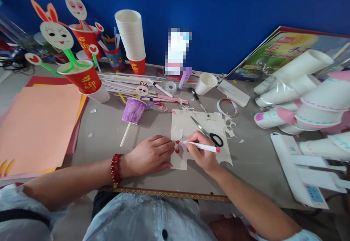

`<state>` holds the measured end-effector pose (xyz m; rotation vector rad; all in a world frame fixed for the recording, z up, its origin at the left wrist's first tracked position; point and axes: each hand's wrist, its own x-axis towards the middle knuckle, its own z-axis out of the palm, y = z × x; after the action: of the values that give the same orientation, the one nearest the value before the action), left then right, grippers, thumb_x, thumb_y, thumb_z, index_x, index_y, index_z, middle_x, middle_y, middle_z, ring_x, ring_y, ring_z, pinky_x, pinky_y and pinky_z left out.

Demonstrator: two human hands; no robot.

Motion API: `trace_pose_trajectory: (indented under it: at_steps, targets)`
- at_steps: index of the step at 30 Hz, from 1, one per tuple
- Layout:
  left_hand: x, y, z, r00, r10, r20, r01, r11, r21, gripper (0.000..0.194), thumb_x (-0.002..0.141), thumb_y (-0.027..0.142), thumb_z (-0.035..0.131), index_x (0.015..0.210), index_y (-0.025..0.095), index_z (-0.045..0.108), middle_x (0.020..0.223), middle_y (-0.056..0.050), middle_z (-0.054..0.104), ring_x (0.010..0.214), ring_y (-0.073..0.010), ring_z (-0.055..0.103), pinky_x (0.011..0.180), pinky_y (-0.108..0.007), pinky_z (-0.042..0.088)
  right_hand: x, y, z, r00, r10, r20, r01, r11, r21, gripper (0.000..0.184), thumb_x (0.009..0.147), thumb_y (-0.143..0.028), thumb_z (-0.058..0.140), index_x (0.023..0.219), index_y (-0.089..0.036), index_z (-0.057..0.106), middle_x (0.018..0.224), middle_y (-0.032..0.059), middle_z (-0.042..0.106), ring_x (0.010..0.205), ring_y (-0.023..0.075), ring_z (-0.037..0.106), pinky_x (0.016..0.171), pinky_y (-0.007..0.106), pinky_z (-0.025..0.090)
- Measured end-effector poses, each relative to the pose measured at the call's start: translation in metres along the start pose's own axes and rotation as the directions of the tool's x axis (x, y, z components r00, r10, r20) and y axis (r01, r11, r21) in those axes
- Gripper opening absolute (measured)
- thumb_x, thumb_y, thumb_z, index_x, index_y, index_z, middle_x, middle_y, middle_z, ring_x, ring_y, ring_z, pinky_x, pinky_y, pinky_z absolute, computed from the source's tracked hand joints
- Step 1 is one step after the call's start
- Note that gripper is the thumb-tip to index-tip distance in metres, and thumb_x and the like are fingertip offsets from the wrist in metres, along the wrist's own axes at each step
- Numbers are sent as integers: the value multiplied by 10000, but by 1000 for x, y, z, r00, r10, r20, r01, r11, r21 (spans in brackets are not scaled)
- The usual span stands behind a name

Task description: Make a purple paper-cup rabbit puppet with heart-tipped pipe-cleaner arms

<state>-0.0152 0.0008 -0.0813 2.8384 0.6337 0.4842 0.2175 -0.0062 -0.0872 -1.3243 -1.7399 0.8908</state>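
My right hand [202,154] grips a white marker [203,147] with a red end, its tip at a red mark on a narrow strip of white paper [179,163]. Two small red shapes, one heart-like, show on that strip. Flat on the strip's left edge lies my left hand [150,155], fingers stretched out. Black-handled scissors [216,139] rest on a larger white sheet [202,119] just beyond my right hand. Up and left of my left hand stands a purple-coloured paper cup [133,110] with a small rabbit face [142,89] and a white stick below it.
Rabbit figures in red cups [87,78] and a tall cup stack [131,33] stand back left. Coloured paper sheets [46,124] lie left. Sticks, a glue stick [185,78] and a tape roll [227,107] are at the back. A power strip [298,171] and decorated cups [319,113] are right.
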Motion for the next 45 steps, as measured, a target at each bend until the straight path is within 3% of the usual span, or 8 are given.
trace_pose_trajectory:
  at_steps: [8,18,45]
  targets:
    - [-1,0,1,1000,7,-6,-7,1000,-9,384,952,369,538,1224,107,609,1244,-154,662,1171,-272,590,1017,-417,489,0,2,2,998,7,56,-8,1000,19,149,842,-210,571,707,-227,511,556,-37,552,473,129,473,479,250,373]
    - [0,0,1,1000,8,-8,-8,1000,-19,375,963,378,512,1198,107,623,1244,-163,661,1170,-276,583,1013,-433,497,1,1,1,995,-37,96,45,995,-85,134,830,-192,572,711,-224,518,575,-40,553,494,123,483,498,240,363]
    - [-1,-1,1,1000,20,-14,-20,1000,22,384,972,394,500,1184,100,625,1252,-134,667,1158,-271,593,1009,-409,495,3,-1,2,995,-43,94,53,993,-109,146,811,-182,560,687,-223,493,551,-44,520,492,122,465,503,239,343]
